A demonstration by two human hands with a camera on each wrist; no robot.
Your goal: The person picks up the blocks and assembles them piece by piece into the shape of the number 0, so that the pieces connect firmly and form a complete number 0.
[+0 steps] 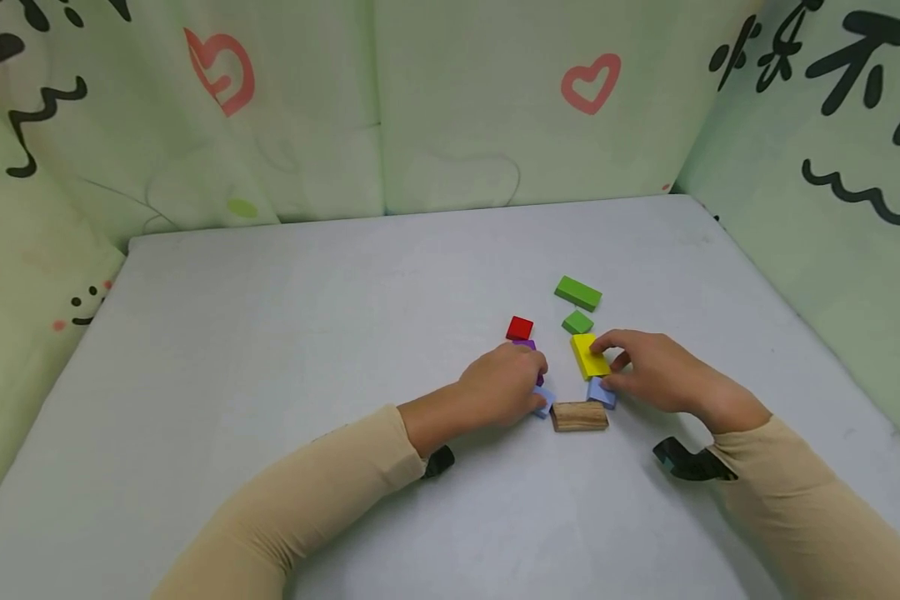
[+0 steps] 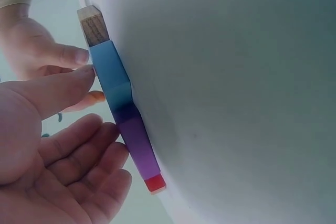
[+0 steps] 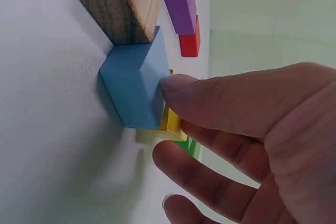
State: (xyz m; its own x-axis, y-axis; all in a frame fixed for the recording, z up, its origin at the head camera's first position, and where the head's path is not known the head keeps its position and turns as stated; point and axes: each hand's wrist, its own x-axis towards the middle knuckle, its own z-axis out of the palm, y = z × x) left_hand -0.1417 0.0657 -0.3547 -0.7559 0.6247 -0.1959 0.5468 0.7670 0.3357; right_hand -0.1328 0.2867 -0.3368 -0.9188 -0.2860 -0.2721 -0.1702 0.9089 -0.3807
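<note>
My left hand (image 1: 501, 383) touches the left row of blocks; in the left wrist view its thumb lies at a light blue block (image 2: 111, 72) and its fingertips at a purple block (image 2: 139, 142). On the other side, my right hand (image 1: 660, 375) has its thumb on a second light blue block (image 3: 134, 85) and its index finger on a yellow block (image 1: 587, 358). Between the two blue blocks, at the near end, lies a wooden block (image 1: 579, 417) with dark grain. A red block (image 1: 520, 327) sits beyond the purple one. Part of the purple block is hidden by my left hand.
Past the yellow block lie a small green block (image 1: 577, 322) and a longer green block (image 1: 578, 292). The blocks lie on a white table (image 1: 307, 333). A pale green curtain (image 1: 450, 108) with hearts and black lettering hangs around it.
</note>
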